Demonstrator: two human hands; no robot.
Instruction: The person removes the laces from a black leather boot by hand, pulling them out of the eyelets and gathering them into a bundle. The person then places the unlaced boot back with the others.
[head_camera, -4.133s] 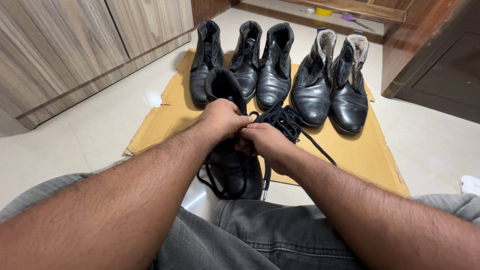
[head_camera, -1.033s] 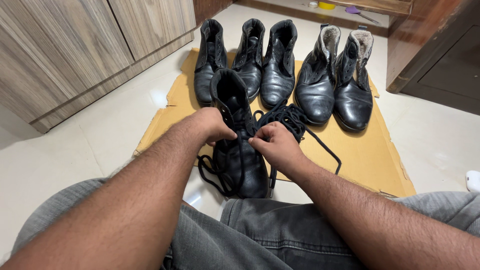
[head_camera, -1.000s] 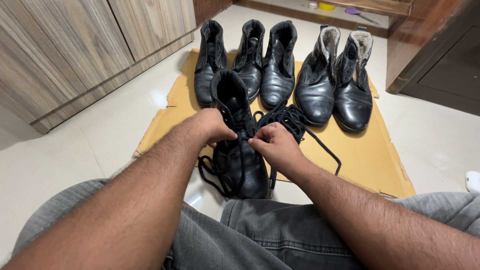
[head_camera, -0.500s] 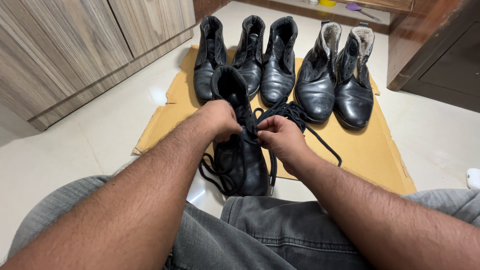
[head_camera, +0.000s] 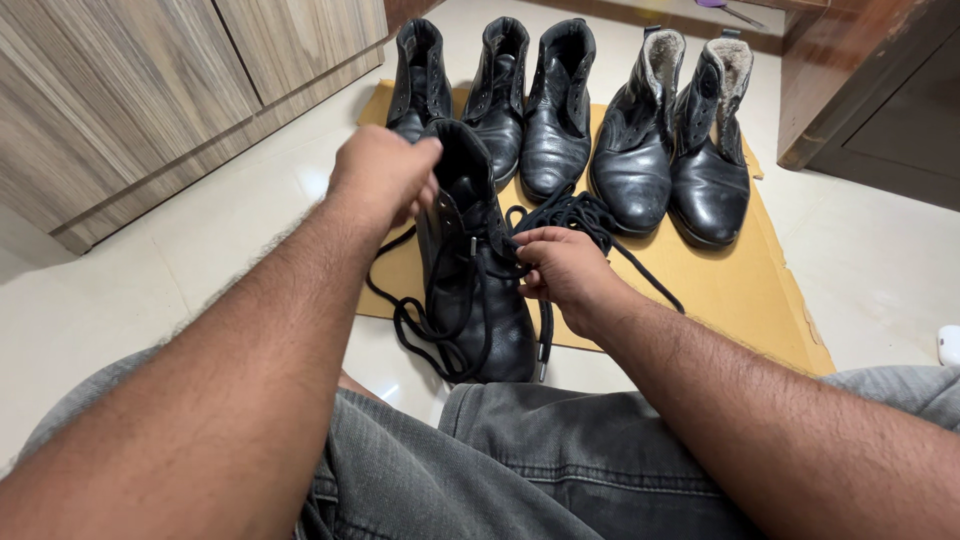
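Only the head view here, looking down past grey jeans (head_camera: 520, 470) at the floor. A black lace-up boot (head_camera: 478, 290) stood upright at the near edge of a flattened cardboard sheet (head_camera: 735, 285), toe pointing back at the person, right in front of the knees.

The left hand (head_camera: 385, 175) was up by the boot's collar, closed into a loose fist and pinching a black lace (head_camera: 385, 265) that ran from the hand down in a curve to a loose loop lying beside the boot's left side. The right hand (head_camera: 565, 270) sat against the right side of the boot's shaft, fingers curled in and pinching lace at the eyelets. Another strand hung down from that hand, its metal-tipped end (head_camera: 541, 372) reaching close to the floor beside the boot's toe.

Just behind the right hand there was a tangled pile of black laces (head_camera: 575, 212) on the cardboard. Further back, five more black boots in a row: three plain ones (head_camera: 495, 100) on the left, touching, and two fleece-lined ones (head_camera: 675, 140) on the right. Wood-grain cabinet doors (head_camera: 130, 90) ran along the left, and a dark wooden door (head_camera: 880, 90) was at the far right.
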